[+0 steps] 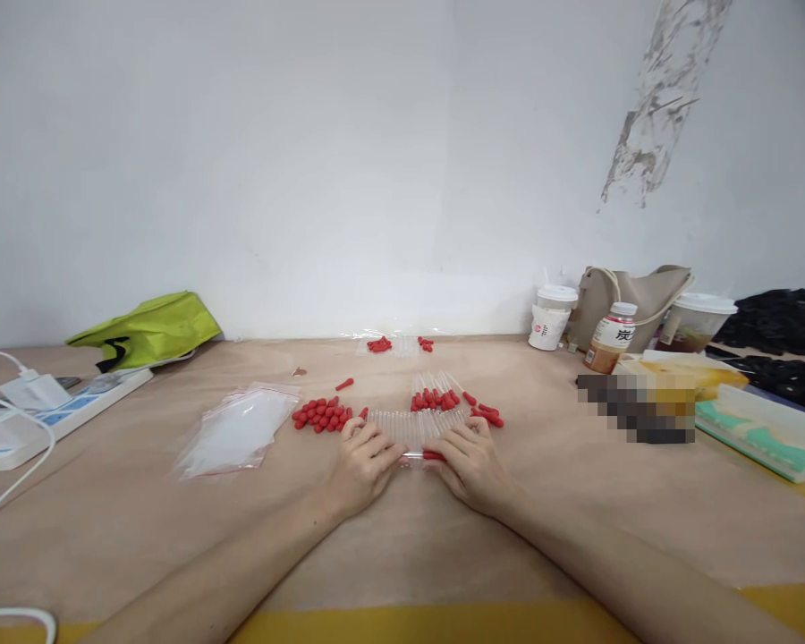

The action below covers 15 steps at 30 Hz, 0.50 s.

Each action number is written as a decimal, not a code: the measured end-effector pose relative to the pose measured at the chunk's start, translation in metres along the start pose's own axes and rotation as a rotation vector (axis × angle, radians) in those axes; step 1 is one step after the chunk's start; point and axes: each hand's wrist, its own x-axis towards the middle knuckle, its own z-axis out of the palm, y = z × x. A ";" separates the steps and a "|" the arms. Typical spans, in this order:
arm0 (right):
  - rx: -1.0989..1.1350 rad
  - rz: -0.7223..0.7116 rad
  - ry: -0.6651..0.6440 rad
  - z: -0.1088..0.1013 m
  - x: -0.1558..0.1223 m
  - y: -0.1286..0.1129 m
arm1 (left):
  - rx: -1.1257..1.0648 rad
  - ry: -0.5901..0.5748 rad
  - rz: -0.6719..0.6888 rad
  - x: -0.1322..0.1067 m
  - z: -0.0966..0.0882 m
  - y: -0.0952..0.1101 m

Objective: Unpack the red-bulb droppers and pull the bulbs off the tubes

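My left hand (366, 461) is closed on a clear glass dropper tube (412, 456), lying crosswise near the table's middle. Pinched in my right hand (473, 461) is a red rubber dropper bulb (434, 455), which meets the tube's right end; how far it is pushed on I cannot tell. Just beyond my fingers lies a row of bare glass tubes (402, 427). Behind them are several tubes with red bulbs on their ends (436, 399). A heap of loose red bulbs (318, 415) sits beyond my left hand, and a few red bulbs (488, 414) lie beyond my right.
Clear zip bags (241, 429) lie at left, near a power strip (87, 402) and a lime-green bag (154, 326). More bulbs (379, 344) lie by the wall. At right stand a paper cup (551, 317), a bottle (610, 338) and a beige bag (634, 295).
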 end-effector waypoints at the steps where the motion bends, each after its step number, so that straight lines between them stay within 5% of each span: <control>1: -0.008 -0.002 0.011 -0.001 -0.001 0.001 | 0.007 -0.001 -0.002 -0.001 -0.001 -0.001; 15: -0.046 -0.033 0.059 -0.003 -0.008 0.003 | -0.028 0.020 0.044 -0.002 -0.005 -0.001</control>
